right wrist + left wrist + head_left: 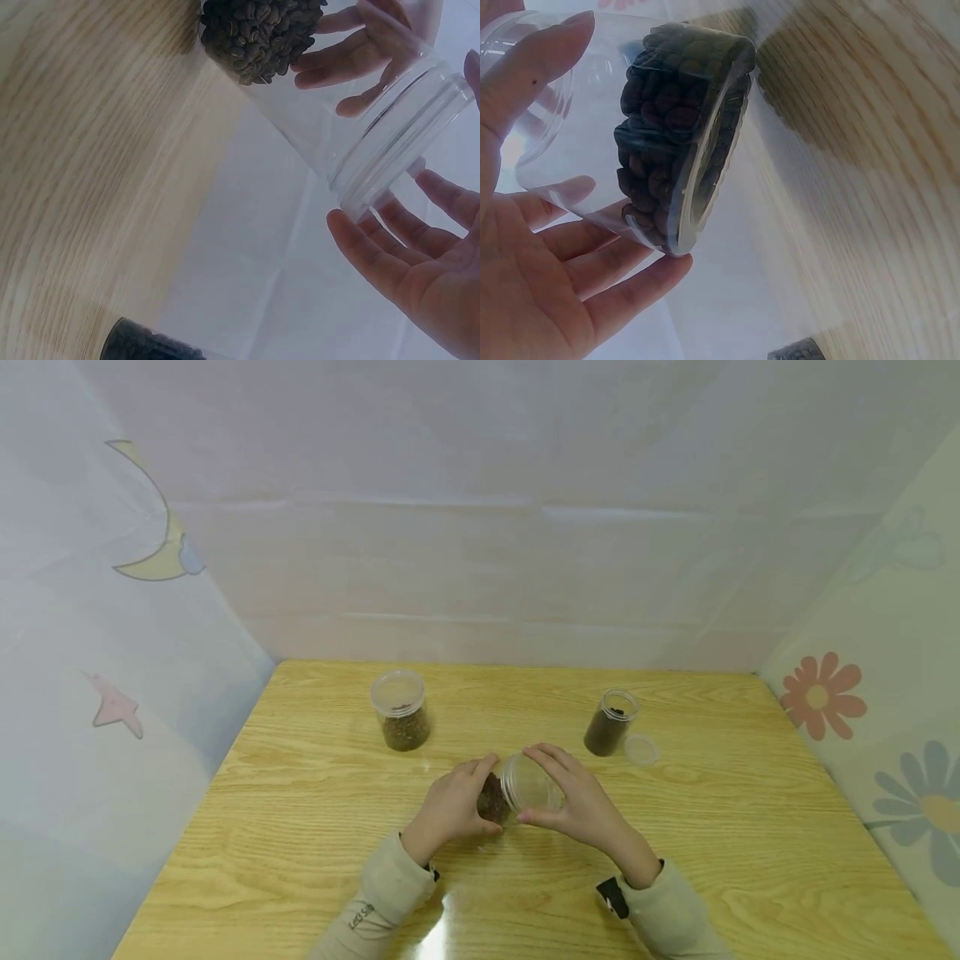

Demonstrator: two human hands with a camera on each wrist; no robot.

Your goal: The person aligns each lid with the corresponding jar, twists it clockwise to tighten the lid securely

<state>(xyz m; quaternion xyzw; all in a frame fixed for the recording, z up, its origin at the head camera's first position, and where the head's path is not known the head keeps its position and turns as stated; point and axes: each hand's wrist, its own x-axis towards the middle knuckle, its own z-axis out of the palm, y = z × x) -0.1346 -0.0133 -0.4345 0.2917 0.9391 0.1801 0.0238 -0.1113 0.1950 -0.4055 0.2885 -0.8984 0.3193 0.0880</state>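
A clear jar (604, 71) with dark coffee beans (259, 34) gathered at its base is tilted between both hands, above the wooden table. My left hand (450, 802) holds the jar's body, thumb on one side and fingers on the other. At the mouth end, my right hand (581, 802) grips the clear ridged rim or lid (405, 139) with thumb and fingers; which of the two it is, I cannot tell. Through the clear wall in the right wrist view, the left hand's fingers (360, 52) show behind the jar.
Back left on the table (300, 827) stands a wide clear jar (405, 727) partly filled with brown grains. A narrower jar (606, 731) with dark contents stands back right, with a small clear round lid (642, 749) lying beside it. Printed cloth walls (487, 568) enclose the table.
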